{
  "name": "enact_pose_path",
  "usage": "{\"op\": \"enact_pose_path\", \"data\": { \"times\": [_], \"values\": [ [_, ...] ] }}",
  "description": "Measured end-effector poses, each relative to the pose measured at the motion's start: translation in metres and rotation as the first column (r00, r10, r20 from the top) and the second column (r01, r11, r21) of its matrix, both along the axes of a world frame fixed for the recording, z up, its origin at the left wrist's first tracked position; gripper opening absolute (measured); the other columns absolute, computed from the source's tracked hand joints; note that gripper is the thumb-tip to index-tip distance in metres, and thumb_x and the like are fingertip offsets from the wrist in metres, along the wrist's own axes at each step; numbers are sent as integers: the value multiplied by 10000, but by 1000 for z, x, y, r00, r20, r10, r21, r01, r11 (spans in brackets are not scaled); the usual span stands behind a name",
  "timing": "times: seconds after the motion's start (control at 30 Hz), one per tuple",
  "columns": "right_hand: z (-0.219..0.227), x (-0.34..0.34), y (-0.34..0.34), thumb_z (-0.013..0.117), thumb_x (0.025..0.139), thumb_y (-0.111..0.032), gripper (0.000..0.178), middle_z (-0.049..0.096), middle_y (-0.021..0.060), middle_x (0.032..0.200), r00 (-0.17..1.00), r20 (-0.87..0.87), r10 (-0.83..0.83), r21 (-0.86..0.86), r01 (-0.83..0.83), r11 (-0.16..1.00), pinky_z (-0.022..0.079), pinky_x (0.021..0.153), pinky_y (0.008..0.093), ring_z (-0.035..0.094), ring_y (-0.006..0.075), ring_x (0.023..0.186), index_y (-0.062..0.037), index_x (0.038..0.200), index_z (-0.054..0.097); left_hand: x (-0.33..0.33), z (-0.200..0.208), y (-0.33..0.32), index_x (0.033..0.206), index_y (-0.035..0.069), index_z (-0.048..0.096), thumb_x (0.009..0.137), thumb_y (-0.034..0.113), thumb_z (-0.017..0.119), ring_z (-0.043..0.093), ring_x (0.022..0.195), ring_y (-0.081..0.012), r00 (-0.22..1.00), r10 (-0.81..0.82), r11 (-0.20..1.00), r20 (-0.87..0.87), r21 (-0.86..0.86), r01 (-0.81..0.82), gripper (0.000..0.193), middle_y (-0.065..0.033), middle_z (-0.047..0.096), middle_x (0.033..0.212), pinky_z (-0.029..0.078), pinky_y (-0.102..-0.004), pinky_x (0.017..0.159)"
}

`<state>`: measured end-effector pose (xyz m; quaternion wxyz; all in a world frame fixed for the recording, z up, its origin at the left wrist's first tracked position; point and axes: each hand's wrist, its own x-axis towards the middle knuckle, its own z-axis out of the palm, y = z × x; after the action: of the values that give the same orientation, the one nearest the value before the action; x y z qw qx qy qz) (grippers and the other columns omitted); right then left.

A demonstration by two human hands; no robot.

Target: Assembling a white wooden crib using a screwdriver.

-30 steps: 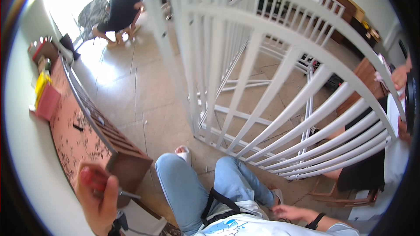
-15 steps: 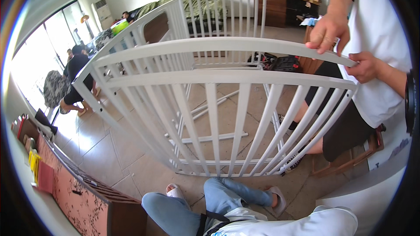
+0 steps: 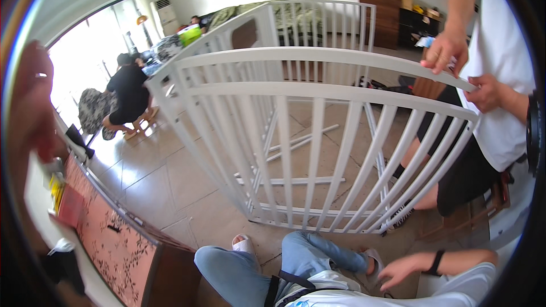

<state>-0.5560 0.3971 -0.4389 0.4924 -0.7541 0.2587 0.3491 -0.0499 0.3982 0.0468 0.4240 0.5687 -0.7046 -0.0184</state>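
Currently, the right hand [image 3: 400,270] is hovering open, nearside of the white slatted panel [image 3: 318,90]; the left hand [image 3: 35,102], left of it, is blurring, its grip unreadable. A co-worker's hands [image 3: 487,94] are holding the panel's right end; slipping could topple it.

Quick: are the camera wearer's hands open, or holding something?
Left hand: blurred, so its grip cannot be told.
Right hand: open, nothing visible in it.
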Motion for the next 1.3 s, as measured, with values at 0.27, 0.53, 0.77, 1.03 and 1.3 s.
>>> {"op": "enact_pose_path", "data": {
  "times": [0.27,0.53,0.77,1.03,1.3],
  "values": [
    [321,107,-156,692,878,-141,498,629,163,1197,817,563,-125,-67,196,978,496,925,366,625,252,1081,43,1305,514,138,-177,-129,857,107,547,949,380,579,398,433,-38,774,232,936,-590,353,-12,289,14,529,645,262,-189,368],
    [166,343,-246,571,959,-235,382,653,135,1083,575,712,-403,454,60,889,526,889,364,642,209,972,57,1206,580,203,-453,-239,713,98,459,935,554,517,393,438,-118,457,600,729,-656,684,24,511,-17,454,578,298,-259,371],
    [-83,448,-266,532,942,-121,231,638,123,1079,562,210,-800,696,489,526,525,895,392,621,216,1036,15,1116,600,223,-627,-236,810,78,434,977,381,402,375,419,-117,235,833,412,-501,845,342,347,-62,481,608,254,-237,340],
    [-223,495,-248,684,785,-102,645,481,210,1286,54,171,-984,278,955,101,499,896,359,545,289,1121,88,1316,372,227,-775,-258,791,69,423,882,271,348,387,450,-144,-308,877,463,-368,817,343,234,-76,454,613,258,-251,371],
    [-281,524,-261,655,850,6,390,602,97,1133,94,499,-861,157,968,196,434,920,280,570,151,1040,54,1215,527,249,-793,-284,1037,-33,425,961,377,454,584,573,-209,-53,754,544,-655,668,-507,418,-133,568,782,481,-346,531]
  ]
}}
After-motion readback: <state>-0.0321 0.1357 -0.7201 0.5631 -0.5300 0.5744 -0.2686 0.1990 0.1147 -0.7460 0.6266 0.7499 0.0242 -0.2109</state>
